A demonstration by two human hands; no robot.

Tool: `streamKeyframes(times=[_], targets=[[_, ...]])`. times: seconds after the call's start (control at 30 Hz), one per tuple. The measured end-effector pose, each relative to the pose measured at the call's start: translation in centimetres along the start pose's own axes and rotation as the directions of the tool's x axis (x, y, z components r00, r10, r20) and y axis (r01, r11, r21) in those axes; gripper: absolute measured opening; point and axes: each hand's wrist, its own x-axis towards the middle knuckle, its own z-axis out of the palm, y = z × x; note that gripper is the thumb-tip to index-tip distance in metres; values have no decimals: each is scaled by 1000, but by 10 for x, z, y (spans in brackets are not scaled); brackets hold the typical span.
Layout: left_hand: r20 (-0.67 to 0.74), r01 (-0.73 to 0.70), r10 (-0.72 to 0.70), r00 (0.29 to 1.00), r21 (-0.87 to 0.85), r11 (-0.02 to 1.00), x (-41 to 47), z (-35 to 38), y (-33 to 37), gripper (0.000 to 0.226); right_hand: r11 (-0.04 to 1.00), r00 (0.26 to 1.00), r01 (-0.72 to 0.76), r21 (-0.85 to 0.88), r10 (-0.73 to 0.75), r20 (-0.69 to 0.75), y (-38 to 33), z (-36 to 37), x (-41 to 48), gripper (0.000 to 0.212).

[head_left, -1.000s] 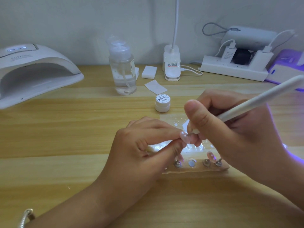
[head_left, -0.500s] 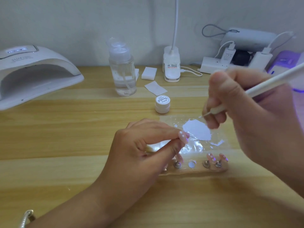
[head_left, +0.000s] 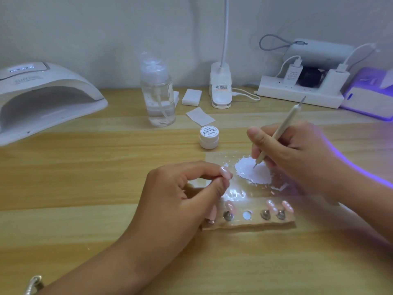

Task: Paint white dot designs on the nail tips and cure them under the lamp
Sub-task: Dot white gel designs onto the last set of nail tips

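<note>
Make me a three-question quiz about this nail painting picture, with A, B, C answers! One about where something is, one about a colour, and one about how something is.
1. Where is the point of the dotting pen?
A. Inside a cup
B. In the white paint puddle
C. On a plate

2. What colour is the nail tip that the left hand pinches?
A. Pink
B. Green
C. Black

3. How is the small white jar?
A. Open, with its lid off
B. Lying on its side
C. Upright, with its lid on

Answers:
1 B: the right hand holds the pen with its point touching the puddle.
2 A: the tip between thumb and finger is pale pink.
3 C: the printed lid sits on top of the standing jar.
</note>
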Motion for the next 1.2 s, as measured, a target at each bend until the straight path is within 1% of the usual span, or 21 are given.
streamKeyframes(times=[0.07, 0.13, 0.23, 0.33, 0.4, 0.47, 0.57, 0.7, 0.8, 0.87, 0.97, 1.03, 1.13, 1.2], targets=[[3, 6, -6, 1000, 1, 1000, 1, -1, -4, 11, 1000, 1000, 4, -6, -4, 12, 0, 1, -1, 51], [11, 42, -41, 999, -39, 998, 2, -2, -9, 1, 1000, 1000, 1, -3, -1, 24, 1, 1, 0, 49], [18, 64, -62, 998, -79, 995, 4, -3, -12, 9, 1000, 1000, 4, -23, -3, 11, 1, 1, 0, 49], [13, 33, -33, 999, -35, 999, 5, -3, -11, 3, 1000, 1000, 0, -17, 0, -2, 1, 1, 0, 49], [-10, 5, -5, 1000, 6, 1000, 5, -5, -13, 10, 1000, 1000, 6, -3, -6, 6, 1, 1, -1, 48], [-11, -7, 7, 1000, 22, 1000, 6, -6, -13, 12, 1000, 1000, 14, -9, -14, 8, 1, 1, -1, 49], [5, 0, -1, 1000, 21, 1000, 6, -5, -12, 11, 1000, 1000, 9, 15, -9, -10, 1, 2, -1, 49], [12, 16, -16, 1000, 24, 1000, 5, -5, -12, 9, 999, 999, 47, -6, -47, -5, 3, 3, -2, 47], [9, 15, -16, 1000, 15, 1000, 5, -5, -10, 11, 998, 998, 55, -11, -56, -39, 5, 3, -2, 46], [8, 25, -25, 1000, 3, 1000, 4, -4, -8, 11, 995, 992, 87, 41, -83, -94, 3, 1, -2, 43], [4, 4, -4, 1000, 39, 999, 2, -4, -6, 7, 957, 956, 241, 160, -206, -207, -11, -2, -5, 32], [4, -18, 18, 1000, 45, 999, 2, -3, -3, 6, 917, 930, 326, 231, -267, -253, -21, -2, -11, 27], [4, -30, 30, 1000, -6, 1000, 2, -2, 0, 11, 865, 932, 344, 366, -268, -243, -31, 3, -21, 32], [11, -53, 53, 999, -7, 999, 1, -1, 1, 9, 837, 943, 327, 438, -255, -216, -36, 6, -25, 35]])
